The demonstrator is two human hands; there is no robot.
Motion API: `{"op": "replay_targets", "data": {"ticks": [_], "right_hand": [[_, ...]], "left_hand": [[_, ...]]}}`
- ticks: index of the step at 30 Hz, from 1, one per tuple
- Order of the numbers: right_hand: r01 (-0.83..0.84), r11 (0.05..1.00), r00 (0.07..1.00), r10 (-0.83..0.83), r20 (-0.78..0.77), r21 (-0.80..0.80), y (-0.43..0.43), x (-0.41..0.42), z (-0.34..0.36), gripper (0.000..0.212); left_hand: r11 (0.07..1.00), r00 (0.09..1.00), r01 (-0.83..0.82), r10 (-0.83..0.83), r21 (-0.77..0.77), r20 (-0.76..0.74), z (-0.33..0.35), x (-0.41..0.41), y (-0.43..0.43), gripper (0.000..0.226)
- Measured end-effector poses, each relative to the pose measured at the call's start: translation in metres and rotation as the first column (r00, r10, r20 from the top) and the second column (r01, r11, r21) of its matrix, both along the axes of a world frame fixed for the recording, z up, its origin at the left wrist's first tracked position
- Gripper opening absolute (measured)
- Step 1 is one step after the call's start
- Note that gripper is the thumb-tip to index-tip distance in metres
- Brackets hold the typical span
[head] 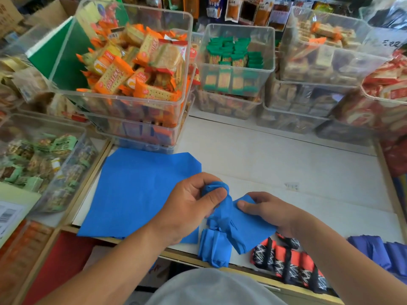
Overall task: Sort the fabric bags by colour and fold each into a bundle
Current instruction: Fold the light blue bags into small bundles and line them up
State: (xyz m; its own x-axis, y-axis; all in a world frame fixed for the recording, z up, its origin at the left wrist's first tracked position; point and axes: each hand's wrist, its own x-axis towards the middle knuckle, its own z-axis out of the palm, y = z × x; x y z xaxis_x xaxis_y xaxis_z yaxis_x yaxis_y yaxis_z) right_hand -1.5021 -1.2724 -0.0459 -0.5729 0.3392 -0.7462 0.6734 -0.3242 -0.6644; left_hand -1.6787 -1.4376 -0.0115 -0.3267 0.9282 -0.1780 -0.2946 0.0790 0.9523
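Tension should be even while tying: the left hand (189,203) grips the twisted top of the blue fabric bag (222,219) at the white counter's (286,155) near edge, and the right hand (264,208) pinches its flap. One flat blue fabric sheet (136,190) lies left. At right are seemingly two red-and-black patterned bundles (286,260) and two purple folded bags (372,249).

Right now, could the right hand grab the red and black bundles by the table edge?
Probably yes. The red and black bundles lie close by the right hand, nothing between them, but that hand pinches the blue bag and would have to let go first.
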Motion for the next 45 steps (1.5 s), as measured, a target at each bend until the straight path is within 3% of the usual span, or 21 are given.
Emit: {"op": "replay_targets", "data": {"ticks": [3,6,13,19,21,24,25,30,34,42,45], "right_hand": [[0.122,0.987,0.992,-0.118,-0.049,0.106,0.002,0.000,-0.003,0.029],[0.137,0.971,0.990,-0.127,-0.063,0.194,0.000,-0.002,-0.002,0.026],[0.120,0.928,0.981,-0.056,-0.186,0.354,-0.020,-0.001,0.006,0.015],[0.039,0.869,0.941,0.135,-0.312,0.493,-0.025,0.000,0.026,0.022],[-0.037,0.784,0.911,0.281,-0.302,0.619,-0.028,-0.002,0.034,0.028],[-0.137,0.519,0.806,0.554,-0.210,0.844,-0.032,-0.002,0.042,0.034],[-0.165,0.492,0.791,0.584,-0.183,0.855,-0.032,-0.001,0.044,0.037],[-0.183,0.647,0.822,0.514,-0.246,0.740,-0.027,0.007,0.045,0.033],[-0.063,0.743,0.892,0.341,-0.295,0.667,-0.023,0.017,0.047,0.036],[0.168,0.745,0.923,0.111,-0.368,0.646,-0.014,0.056,0.046,0.035],[0.044,0.746,0.898,0.262,-0.353,0.664,-0.004,0.080,0.051,0.036]], "left_hand": [[0.992,0.946,-0.079,0.043,-0.100,-0.321,-0.020,0.001,-0.006,0.002],[0.958,0.917,-0.206,0.117,-0.201,-0.382,-0.047,0.004,-0.013,0.009],[0.881,0.962,-0.182,0.066,-0.436,-0.266,-0.060,0.013,-0.010,0.019],[0.885,0.955,-0.096,-0.046,-0.455,-0.293,-0.060,0.000,0.002,0.024],[0.888,0.963,-0.090,-0.038,-0.451,-0.266,-0.057,-0.001,0.006,0.024],[0.879,0.976,-0.074,-0.034,-0.471,-0.217,-0.047,-0.003,0.014,0.021],[0.878,0.984,-0.064,-0.025,-0.475,-0.177,-0.044,-0.005,0.016,0.021],[0.888,0.999,-0.005,0.024,-0.459,0.034,-0.026,-0.001,0.019,0.018],[0.904,0.988,0.019,0.049,-0.428,0.149,-0.021,0.010,0.014,0.021],[0.924,0.976,0.032,0.053,-0.380,0.210,-0.021,0.053,0.025,0.021],[0.917,0.983,0.019,0.056,-0.397,0.176,-0.025,0.077,0.038,0.013]]}}
